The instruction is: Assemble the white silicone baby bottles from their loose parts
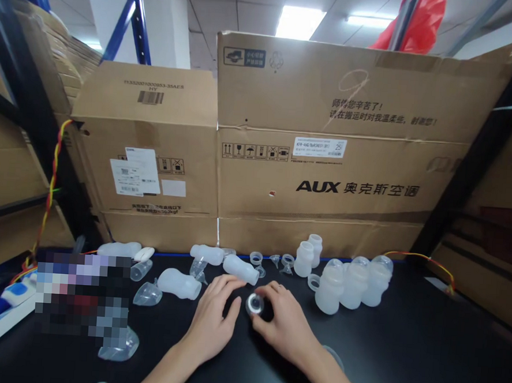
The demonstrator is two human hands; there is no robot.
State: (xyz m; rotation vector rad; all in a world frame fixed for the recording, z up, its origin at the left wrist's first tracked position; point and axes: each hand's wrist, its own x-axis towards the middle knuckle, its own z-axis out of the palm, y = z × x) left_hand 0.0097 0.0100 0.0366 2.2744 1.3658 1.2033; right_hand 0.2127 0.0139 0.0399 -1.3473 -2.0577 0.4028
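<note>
My right hand (283, 320) pinches a small round clear piece (255, 304) with a pale rim and dark centre, like a collar ring, between thumb and fingers. My left hand (216, 316) is open just left of it, thumb apart from the fingers. Its fingertips reach the near side of a frosted bottle (239, 269) lying on its side; I cannot tell whether they touch. Another frosted bottle (180, 284) lies left of that hand, beside a clear funnel-like cup (148, 294). Beyond my hands are a collar ring (256, 258) and a clear funnel-shaped piece (287, 264).
Several capped frosted bottles (329, 291) stand at the right, with two uncapped ones (304, 258) behind. A loose ring (314, 282) lies beside them. Cardboard (257, 174) walls off the back of the black table (401, 362). A clear cup (120, 345) lies front left near a pixelated area.
</note>
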